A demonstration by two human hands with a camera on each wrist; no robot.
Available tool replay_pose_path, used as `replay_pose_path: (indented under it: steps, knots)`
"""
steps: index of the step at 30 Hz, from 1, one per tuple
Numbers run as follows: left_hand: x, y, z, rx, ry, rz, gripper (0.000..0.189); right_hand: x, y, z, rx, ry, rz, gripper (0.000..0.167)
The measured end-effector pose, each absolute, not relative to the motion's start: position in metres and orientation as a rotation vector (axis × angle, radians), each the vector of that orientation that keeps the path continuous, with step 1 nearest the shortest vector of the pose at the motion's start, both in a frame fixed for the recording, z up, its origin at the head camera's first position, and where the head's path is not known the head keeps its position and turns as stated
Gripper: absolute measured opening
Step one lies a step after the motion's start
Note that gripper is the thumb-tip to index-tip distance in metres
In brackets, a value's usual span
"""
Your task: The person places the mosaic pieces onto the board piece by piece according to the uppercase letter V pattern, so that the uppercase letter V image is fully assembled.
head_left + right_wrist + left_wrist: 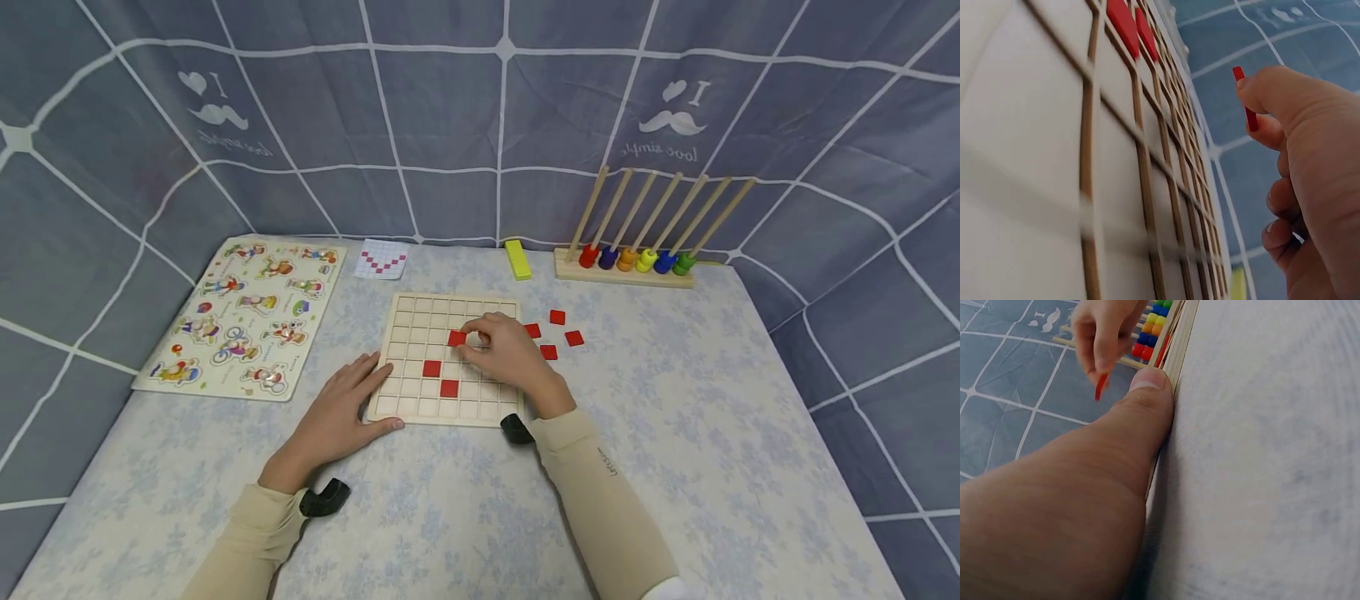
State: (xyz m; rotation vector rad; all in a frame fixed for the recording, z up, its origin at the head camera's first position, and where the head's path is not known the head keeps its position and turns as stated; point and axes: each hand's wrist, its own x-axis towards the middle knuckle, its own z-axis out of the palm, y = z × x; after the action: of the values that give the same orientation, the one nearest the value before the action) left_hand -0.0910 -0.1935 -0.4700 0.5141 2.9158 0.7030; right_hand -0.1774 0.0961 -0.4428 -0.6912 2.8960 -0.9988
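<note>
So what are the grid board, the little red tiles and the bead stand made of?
Grid board: apparently matt wood, perhaps plywood; it's pale tan, with layer-like lines along its edge.
Red tiles: smooth painted wood or plastic, I can't tell which; the colour is even.
Bead stand: probably bare wood, going by its pale tan rods; its beads look slightly shiny, maybe painted or plastic.

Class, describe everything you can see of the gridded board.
The gridded board is squarish, thin and pale, apparently wooden, with raised strips dividing it into square cells. It lies flat on the table. Two red tiles sit in cells; the right hand, pinching a third red tile above the board, hides some cells. The left hand touches its left edge.
</note>
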Motion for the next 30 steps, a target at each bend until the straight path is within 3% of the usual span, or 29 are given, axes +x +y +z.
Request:
replay_pose_path:
  steps: [12, 30]
  knots:
    - [-0.093, -0.194, -0.472, 0.533, 2.92, 0.695, 0.093, -0.19, 0.042, -0.443, -0.783, 2.818, -0.752, 0.031]
    - [-0.093, -0.194, -0.473, 0.524, 2.925, 0.695, 0.094, -0.192, 0.027, -0.442, -0.784, 2.808, -0.585, 0.03]
